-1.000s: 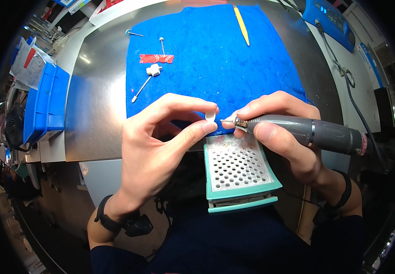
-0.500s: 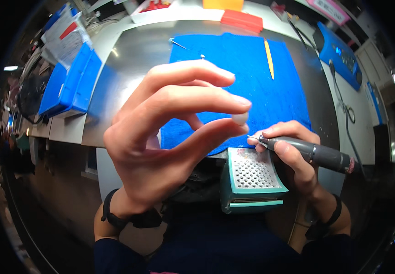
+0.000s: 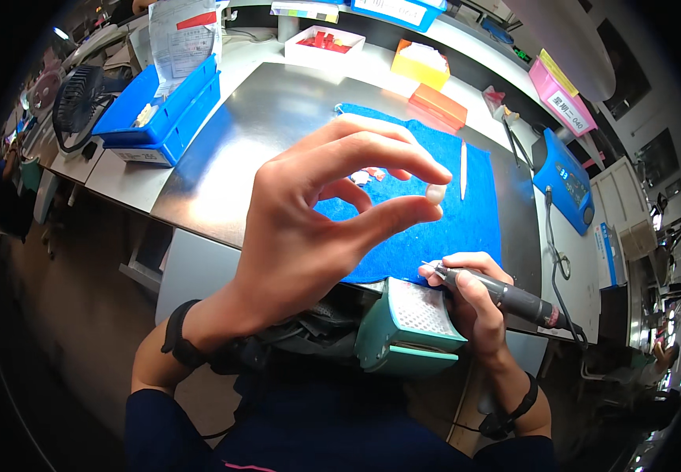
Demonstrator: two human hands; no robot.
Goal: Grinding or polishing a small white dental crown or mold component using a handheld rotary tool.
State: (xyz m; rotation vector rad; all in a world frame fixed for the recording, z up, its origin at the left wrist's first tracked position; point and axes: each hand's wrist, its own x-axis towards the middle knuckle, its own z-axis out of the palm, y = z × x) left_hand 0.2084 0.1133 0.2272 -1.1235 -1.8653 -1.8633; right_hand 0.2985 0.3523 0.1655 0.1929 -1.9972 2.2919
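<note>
Now your left hand has come up from the working spot over the teal perforated dust tray and is raised close to your head, well clear of the tool tip it met a second ago; judging by that, the grinding is paused and you are checking the piece rather than cutting it. The small white oval bead-like piece sits pinched between your thumb tip below and your index fingertip above, the other fingers arched loosely over it, the wrist cocked so the piece faces you. Lower and to the right, your right hand stays closed round the grey pen-shaped rotary handpiece, its thin bur pointing left above the tray's near edge, apart from the piece; the hand has barely shifted. Beyond both hands the blue towel lies on the steel table, with a slim cream stick on it. Farther back are a blue plastic bin at the left, an orange box and a blue control unit at the right.
</note>
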